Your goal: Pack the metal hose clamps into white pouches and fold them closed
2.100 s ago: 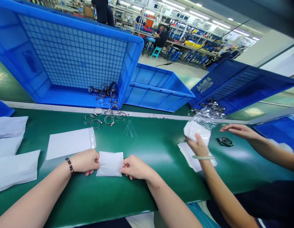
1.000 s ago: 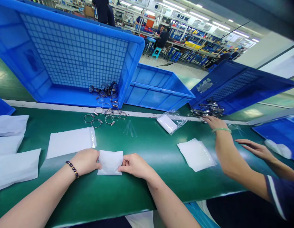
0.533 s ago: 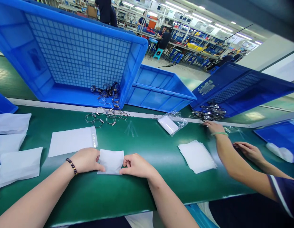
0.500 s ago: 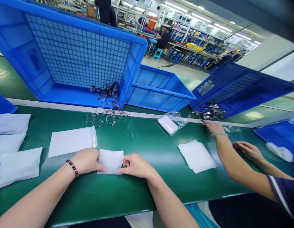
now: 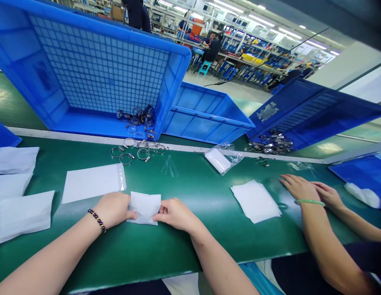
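Note:
A small white pouch (image 5: 144, 208) is held low over the green tabletop between my two hands. My left hand (image 5: 115, 209) grips its left edge, thumb in front and fingers behind. On the opposite edge, my right hand (image 5: 174, 213) pinches it between thumb and curled fingers. Whatever the pouch contains is hidden. Just beyond my left hand lies a flat stack of white bags (image 5: 92, 183) with a clear strip at its right end. Several metal hose clamps (image 5: 143, 154) lie loose farther back, in front of a tipped blue crate.
The tipped blue crate (image 5: 94, 123) holds more clamps. Another blue crate (image 5: 208, 123) stands beside it. Filled white pouches (image 5: 26, 215) lie at left. At right are white sheets (image 5: 254, 201), a clear-wrapped white pack (image 5: 217, 159) and a co-worker's hands (image 5: 301, 189).
My hands keep hold of the pouch, which has tilted and shifted very slightly. The co-worker's nearer hand has drawn back from the clamp pile toward their other hand.

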Tool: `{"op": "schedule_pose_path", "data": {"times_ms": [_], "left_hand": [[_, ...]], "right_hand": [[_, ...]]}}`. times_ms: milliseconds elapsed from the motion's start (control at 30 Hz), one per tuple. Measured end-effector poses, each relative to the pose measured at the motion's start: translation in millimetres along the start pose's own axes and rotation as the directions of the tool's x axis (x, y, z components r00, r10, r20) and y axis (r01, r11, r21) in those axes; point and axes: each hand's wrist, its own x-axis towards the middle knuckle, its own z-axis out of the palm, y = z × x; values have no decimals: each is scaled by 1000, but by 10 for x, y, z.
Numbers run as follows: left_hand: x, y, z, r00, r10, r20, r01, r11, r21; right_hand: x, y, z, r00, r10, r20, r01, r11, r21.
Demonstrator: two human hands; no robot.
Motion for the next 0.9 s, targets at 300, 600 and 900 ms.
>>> {"op": "schedule_pose_path", "data": {"times_ms": [300,600,900], "left_hand": [[25,-91,-42,998,34,48,-34,999,-19],[26,-181,-121,981,84,175,-34,962,-270],[51,-218,-142,954,160,253,-35,899,-436]], "right_hand": [[-16,6,-44,1000,18,6,-18,999,48],[-36,1,-89,999,-46,26,44,996,79],[-32,-27,-76,998,-65,-10,65,997,49]]}}
